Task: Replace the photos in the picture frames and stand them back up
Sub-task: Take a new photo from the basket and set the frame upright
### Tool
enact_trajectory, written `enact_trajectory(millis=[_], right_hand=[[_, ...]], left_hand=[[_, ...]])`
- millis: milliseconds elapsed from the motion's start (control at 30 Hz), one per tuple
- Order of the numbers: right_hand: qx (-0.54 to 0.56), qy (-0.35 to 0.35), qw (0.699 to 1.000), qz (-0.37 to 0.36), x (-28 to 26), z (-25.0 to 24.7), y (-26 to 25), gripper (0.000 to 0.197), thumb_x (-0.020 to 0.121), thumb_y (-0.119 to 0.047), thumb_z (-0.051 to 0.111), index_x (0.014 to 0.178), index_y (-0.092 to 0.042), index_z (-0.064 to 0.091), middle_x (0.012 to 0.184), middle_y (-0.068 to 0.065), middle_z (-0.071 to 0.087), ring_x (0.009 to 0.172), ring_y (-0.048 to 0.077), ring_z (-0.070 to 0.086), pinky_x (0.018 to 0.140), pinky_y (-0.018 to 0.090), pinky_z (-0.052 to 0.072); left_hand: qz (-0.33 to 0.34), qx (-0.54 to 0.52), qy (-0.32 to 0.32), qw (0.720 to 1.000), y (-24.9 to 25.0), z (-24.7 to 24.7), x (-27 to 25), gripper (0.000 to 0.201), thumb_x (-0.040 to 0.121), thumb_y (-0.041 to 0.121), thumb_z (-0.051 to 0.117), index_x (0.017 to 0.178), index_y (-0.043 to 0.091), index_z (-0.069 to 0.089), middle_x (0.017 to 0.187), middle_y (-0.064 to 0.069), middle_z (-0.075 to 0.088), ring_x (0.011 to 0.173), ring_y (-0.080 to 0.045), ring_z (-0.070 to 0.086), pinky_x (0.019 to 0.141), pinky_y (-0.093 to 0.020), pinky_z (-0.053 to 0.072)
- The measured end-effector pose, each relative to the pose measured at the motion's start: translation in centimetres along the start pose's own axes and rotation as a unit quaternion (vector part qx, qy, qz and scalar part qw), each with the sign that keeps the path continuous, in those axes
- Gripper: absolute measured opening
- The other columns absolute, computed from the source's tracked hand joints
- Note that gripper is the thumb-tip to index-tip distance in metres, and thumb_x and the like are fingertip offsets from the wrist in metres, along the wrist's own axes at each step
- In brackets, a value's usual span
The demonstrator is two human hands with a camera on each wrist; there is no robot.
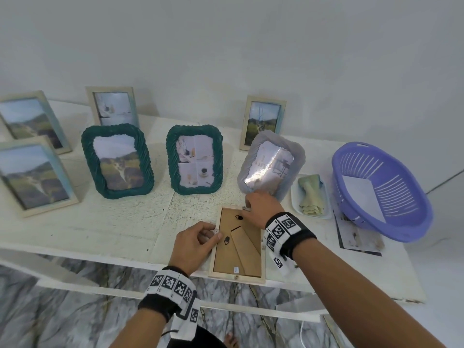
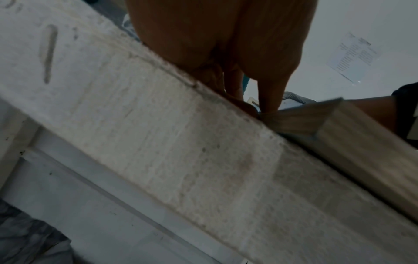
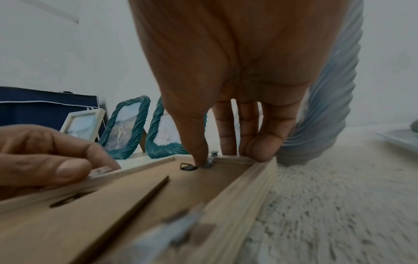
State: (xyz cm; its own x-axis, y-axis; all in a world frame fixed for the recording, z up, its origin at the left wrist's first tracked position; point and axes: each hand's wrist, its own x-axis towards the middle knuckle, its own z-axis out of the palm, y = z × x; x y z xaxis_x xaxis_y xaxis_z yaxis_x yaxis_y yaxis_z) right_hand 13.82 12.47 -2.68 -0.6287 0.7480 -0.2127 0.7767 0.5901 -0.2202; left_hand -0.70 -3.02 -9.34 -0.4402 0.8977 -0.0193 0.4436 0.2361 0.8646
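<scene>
A light wooden picture frame [image 1: 236, 277] lies face down at the table's front edge, its brown backing board [image 1: 247, 252] and folded stand facing up. My left hand [image 1: 195, 244] is at the frame's left rail, fingers curled, thumb on a small metal tab there. My right hand [image 1: 263, 204] is at the far end. In the right wrist view the right hand [image 3: 214, 157] has its thumb on a metal tab [image 3: 208, 163] while its fingers touch the outside of the top rail [image 3: 237, 158]. The left wrist view shows the left hand [image 2: 248, 100] at the frame's corner [image 2: 339, 134].
Just behind my right hand stands a grey ribbed frame [image 1: 271, 167]. Two green rope frames [image 1: 118, 160] [image 1: 194, 159] and several pale wooden frames stand further left and back. A white tray with a green cloth [image 1: 311, 194], a purple basket [image 1: 381, 189] and a loose photo [image 1: 359, 237] are at the right.
</scene>
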Motion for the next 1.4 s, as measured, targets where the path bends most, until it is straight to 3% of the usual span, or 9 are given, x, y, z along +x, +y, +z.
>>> enact_trajectory(millis=[300,367,433,500,600,767,933,1100,1400], right_hand=[[0.000,-0.015,1.000,-0.024,0.3,-0.2,0.2,0.018,0.092,-0.026,0.056,0.102,-0.012,0.059,0.102,0.006,0.062,0.092,0.021,0.057,0.078,0.031,0.048],[0.025,-0.029,0.999,-0.035,0.3,-0.4,0.7,0.017,0.091,-0.023,0.057,0.105,-0.014,0.060,0.092,0.000,0.058,0.086,0.018,0.054,0.079,0.030,0.048],[0.066,-0.052,0.995,-0.047,0.3,-0.7,1.4,0.022,0.090,-0.015,0.056,0.112,-0.016,0.060,0.075,-0.010,0.047,0.074,0.012,0.048,0.074,0.024,0.043],[0.080,-0.059,0.993,-0.063,0.3,-0.9,2.0,0.027,0.090,-0.010,0.056,0.116,-0.017,0.060,0.070,-0.014,0.043,0.068,0.008,0.045,0.068,0.022,0.037],[0.063,-0.054,0.992,-0.091,0.5,-0.9,2.2,0.022,0.091,-0.015,0.061,0.113,-0.017,0.062,0.072,-0.015,0.042,0.075,0.011,0.045,0.070,0.021,0.034],[0.080,-0.047,0.989,-0.114,0.7,-0.5,2.6,0.020,0.091,-0.025,0.064,0.108,-0.015,0.062,0.073,-0.013,0.041,0.072,0.009,0.043,0.069,0.022,0.032],[0.043,-0.041,0.991,-0.120,1.1,-0.2,2.1,0.025,0.093,-0.036,0.060,0.098,-0.012,0.056,0.080,-0.001,0.051,0.075,0.016,0.046,0.066,0.025,0.032],[-0.009,-0.049,0.991,-0.125,1.7,0.0,1.7,0.025,0.097,-0.037,0.050,0.089,-0.013,0.049,0.083,0.005,0.056,0.078,0.022,0.052,0.071,0.033,0.045],[-0.003,-0.049,0.993,-0.110,2.2,0.2,1.9,0.026,0.096,-0.039,0.051,0.087,-0.014,0.050,0.080,0.002,0.055,0.077,0.022,0.053,0.070,0.031,0.045]], left_hand=[[0.011,0.002,0.006,1.000,0.0,0.0,0.0,0.018,0.081,0.035,0.077,0.094,0.027,0.068,0.076,0.011,0.068,0.072,-0.003,0.061,0.067,-0.011,0.048],[0.011,-0.002,0.010,1.000,-0.1,0.0,0.0,0.018,0.081,0.033,0.077,0.095,0.026,0.069,0.076,0.011,0.068,0.070,-0.004,0.061,0.066,-0.012,0.049],[0.007,-0.010,0.011,1.000,-0.2,0.0,-0.1,0.019,0.081,0.031,0.078,0.096,0.024,0.070,0.075,0.010,0.068,0.068,-0.004,0.061,0.067,-0.015,0.050],[0.006,-0.012,0.008,1.000,-0.3,0.1,0.0,0.019,0.081,0.031,0.078,0.096,0.025,0.070,0.075,0.011,0.068,0.068,-0.004,0.061,0.068,-0.017,0.051],[0.012,-0.012,0.005,1.000,-0.3,0.1,-0.1,0.018,0.081,0.031,0.077,0.096,0.026,0.069,0.075,0.012,0.067,0.068,-0.003,0.060,0.068,-0.016,0.051],[0.021,-0.015,0.006,1.000,-0.3,0.0,-0.1,0.016,0.081,0.030,0.078,0.094,0.027,0.068,0.075,0.010,0.067,0.069,-0.004,0.061,0.065,-0.012,0.048],[0.030,-0.015,0.001,0.999,-0.2,-0.1,-0.2,0.015,0.082,0.029,0.077,0.094,0.025,0.069,0.075,0.010,0.067,0.072,-0.005,0.061,0.065,-0.009,0.047],[0.031,-0.017,0.002,0.999,-0.1,-0.1,-0.3,0.015,0.082,0.028,0.077,0.094,0.024,0.069,0.076,0.009,0.068,0.073,-0.006,0.061,0.065,-0.009,0.047],[0.022,-0.024,0.007,0.999,-0.3,0.1,-0.3,0.015,0.081,0.029,0.078,0.093,0.025,0.070,0.075,0.009,0.068,0.068,-0.006,0.061,0.064,-0.010,0.047]])
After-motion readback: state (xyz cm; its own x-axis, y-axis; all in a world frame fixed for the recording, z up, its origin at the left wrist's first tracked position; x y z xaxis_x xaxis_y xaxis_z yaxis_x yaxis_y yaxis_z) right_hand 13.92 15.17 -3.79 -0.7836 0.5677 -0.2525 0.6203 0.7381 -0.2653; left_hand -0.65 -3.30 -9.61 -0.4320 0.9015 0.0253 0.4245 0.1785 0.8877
